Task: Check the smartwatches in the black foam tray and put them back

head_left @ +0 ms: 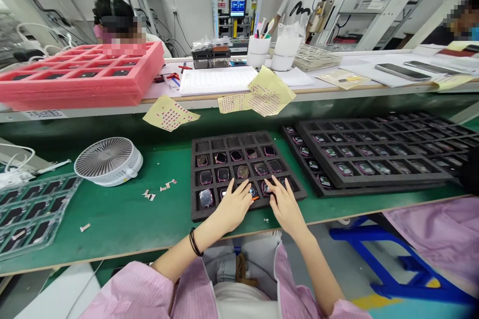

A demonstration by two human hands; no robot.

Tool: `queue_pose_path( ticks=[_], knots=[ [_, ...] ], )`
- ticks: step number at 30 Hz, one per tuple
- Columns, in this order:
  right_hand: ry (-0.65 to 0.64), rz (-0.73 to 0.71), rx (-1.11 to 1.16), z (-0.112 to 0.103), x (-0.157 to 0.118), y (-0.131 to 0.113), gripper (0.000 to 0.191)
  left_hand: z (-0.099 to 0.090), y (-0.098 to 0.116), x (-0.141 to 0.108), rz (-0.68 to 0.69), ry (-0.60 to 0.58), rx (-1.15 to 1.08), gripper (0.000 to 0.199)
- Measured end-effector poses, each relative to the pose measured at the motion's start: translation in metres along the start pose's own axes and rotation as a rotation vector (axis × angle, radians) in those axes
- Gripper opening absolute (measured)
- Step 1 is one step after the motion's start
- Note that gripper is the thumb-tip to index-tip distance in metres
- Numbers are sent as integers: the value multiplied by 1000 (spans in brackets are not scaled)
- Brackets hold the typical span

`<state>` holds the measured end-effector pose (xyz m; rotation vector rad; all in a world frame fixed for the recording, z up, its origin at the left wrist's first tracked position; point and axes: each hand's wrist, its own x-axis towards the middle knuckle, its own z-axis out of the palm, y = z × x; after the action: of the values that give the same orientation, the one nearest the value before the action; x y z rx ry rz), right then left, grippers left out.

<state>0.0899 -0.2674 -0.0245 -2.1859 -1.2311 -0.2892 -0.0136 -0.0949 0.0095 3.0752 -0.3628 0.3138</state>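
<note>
A black foam tray lies on the green bench in front of me, its pockets holding several square watch-like units with dark faces and pinkish rims. My left hand rests over the front row with fingers stretched out, partly covering a watch unit. A small orange piece shows by its fingertips. My right hand is spread over the front row towards the right, its fingertips at another watch unit. A unit with a pale, shiny face sits in the front left pocket. Most back-row pockets hold nothing.
A white fan, small paper scraps and a clear tray are on the left. Stacked black trays stand right. A shelf above carries pink foam and white cups. Other people are nearby.
</note>
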Motion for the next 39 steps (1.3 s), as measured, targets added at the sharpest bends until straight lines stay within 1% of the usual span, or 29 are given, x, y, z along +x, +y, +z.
queue_pose_path(
  ticks=[4,6,9,11,13,16,18,21,24,26,28,31,33,36,39],
  knots=[
    [1,-33,32,-8,-12,-1,26,0,0,-13,87,18,8,30],
    [37,-35,65,-13,-17,1,22,-4,-1,-18,111,37,-13,31],
    [140,45,53,-16,-20,11,17,-12,-4,-18,49,64,-36,35],
    [170,121,3,-15,-18,21,18,-16,-6,-14,4,61,-36,37],
    [155,170,-39,-13,-15,30,21,-17,-7,-8,-15,48,-34,38],
    [119,177,-68,-9,-14,37,25,-10,-7,-2,-5,32,-29,37],
    [115,162,-84,-10,-17,37,25,-4,-5,-3,-3,33,-26,36],
    [151,127,-102,-16,-26,32,19,1,-2,-10,10,49,-31,34],
    [232,86,-86,-22,-31,23,13,-2,0,-20,73,55,-50,31],
    [269,54,-66,-23,-28,15,12,-5,-1,-22,85,66,-46,30],
    [250,26,-44,-18,-22,8,10,-7,-1,-20,60,90,-22,31],
    [159,15,-17,-8,-10,1,7,-7,-1,-11,18,111,4,33],
    [104,28,-10,-2,-5,-1,6,-6,0,-6,13,115,-4,34],
    [59,36,-1,1,-6,-2,5,-8,1,-4,4,145,-60,33],
    [52,18,30,-3,-14,-3,6,-15,-5,-12,-75,215,-179,34]
  ],
)
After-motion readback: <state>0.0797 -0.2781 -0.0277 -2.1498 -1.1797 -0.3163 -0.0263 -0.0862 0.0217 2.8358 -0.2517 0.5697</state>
